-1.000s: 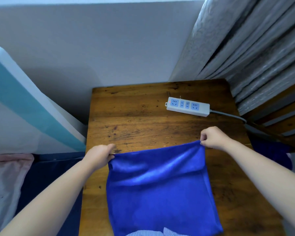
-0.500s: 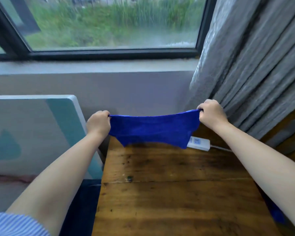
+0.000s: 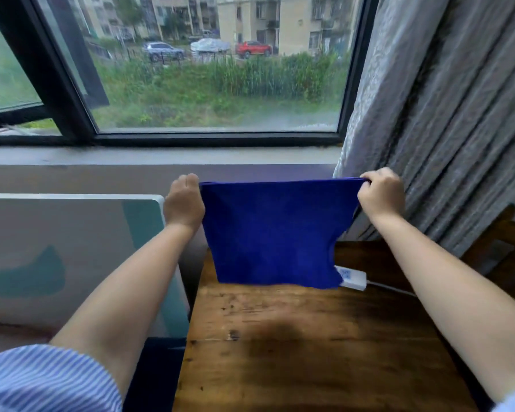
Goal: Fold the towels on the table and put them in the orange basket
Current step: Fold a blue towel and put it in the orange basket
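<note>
A blue towel (image 3: 274,233) hangs in the air above the far end of the wooden table (image 3: 309,346), stretched flat between both hands. My left hand (image 3: 183,202) pinches its top left corner. My right hand (image 3: 381,194) pinches its top right corner. The towel's lower edge hangs just above the tabletop and covers part of a power strip. No orange basket is in view.
A white power strip (image 3: 353,278) with its cable lies at the table's far right. A grey curtain (image 3: 446,114) hangs at the right, close to my right hand. A white and teal panel (image 3: 72,248) stands left of the table. A window fills the wall ahead.
Both hands lifted the towel off the table and raised it in front of the window. It now hangs down longer and flatter than half a second ago. The view tilted upward.
</note>
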`<state>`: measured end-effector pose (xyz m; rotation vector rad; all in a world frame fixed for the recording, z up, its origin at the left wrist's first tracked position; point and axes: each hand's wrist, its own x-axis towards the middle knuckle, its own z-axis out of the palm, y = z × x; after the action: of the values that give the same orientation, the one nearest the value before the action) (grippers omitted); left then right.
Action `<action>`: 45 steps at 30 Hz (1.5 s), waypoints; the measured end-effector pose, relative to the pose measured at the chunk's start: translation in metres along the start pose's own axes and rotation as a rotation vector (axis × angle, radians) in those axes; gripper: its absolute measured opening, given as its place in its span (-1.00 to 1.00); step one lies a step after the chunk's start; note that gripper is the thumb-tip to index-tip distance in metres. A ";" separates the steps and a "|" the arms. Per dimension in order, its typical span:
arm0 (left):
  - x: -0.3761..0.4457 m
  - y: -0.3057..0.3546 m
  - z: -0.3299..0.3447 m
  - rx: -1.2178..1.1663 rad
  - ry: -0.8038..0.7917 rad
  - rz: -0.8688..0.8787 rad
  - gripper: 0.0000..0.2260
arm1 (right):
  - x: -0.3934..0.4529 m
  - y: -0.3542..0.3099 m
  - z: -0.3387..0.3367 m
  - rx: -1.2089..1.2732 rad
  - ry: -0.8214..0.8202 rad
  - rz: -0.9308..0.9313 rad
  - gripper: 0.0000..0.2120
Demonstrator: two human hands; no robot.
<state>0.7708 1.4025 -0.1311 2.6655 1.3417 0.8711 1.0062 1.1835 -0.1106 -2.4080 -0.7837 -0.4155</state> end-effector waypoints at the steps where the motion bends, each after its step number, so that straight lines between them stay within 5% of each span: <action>1: 0.002 0.000 -0.002 0.028 -0.025 0.003 -0.82 | 0.003 -0.003 -0.002 -0.046 -0.109 -0.001 -0.70; 3: 0.003 -0.002 -0.005 0.152 -0.094 0.064 -0.81 | 0.005 -0.004 -0.009 -0.117 -0.265 0.019 -0.71; 6: -0.001 -0.009 -0.003 0.261 -0.112 0.167 -0.81 | 0.012 -0.004 -0.016 -0.135 -0.243 -0.016 -0.69; 13: -0.003 -0.015 -0.002 0.425 -0.309 0.097 -0.77 | 0.001 -0.012 -0.003 -0.299 -0.420 -0.026 -0.73; 18: 0.001 -0.017 -0.011 0.375 -0.235 0.041 -0.78 | -0.003 -0.009 0.003 -0.328 -0.228 -0.172 -0.71; 23: -0.011 -0.028 -0.013 0.213 -0.314 0.043 -0.85 | -0.010 0.007 0.005 -0.243 -0.364 -0.221 -0.73; 27: -0.024 -0.046 -0.014 0.079 -0.782 0.138 -0.94 | -0.023 0.022 -0.002 -0.249 -0.841 -0.221 -0.82; 30: -0.039 -0.051 -0.010 0.065 -1.284 0.068 -0.79 | -0.045 0.028 0.000 -0.227 -1.321 0.013 -0.87; 35: -0.065 -0.051 0.015 0.210 -1.672 0.031 -0.78 | -0.079 0.034 0.019 -0.315 -1.630 0.223 -0.74; 39: -0.079 -0.056 0.034 0.182 -1.582 -0.030 -0.81 | -0.100 0.030 0.035 -0.295 -1.449 0.289 -0.81; 42: -0.076 -0.054 0.045 0.131 -1.222 -0.012 -0.96 | -0.106 0.021 0.053 -0.260 -1.069 0.261 -0.81; 45: -0.060 -0.048 0.051 -0.021 -0.850 -0.096 -0.87 | -0.098 0.010 0.063 -0.212 -0.708 0.230 -0.75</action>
<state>0.7323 1.3982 -0.2148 2.4280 1.1732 -0.2631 0.9426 1.1717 -0.2085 -2.8282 -0.7517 0.5013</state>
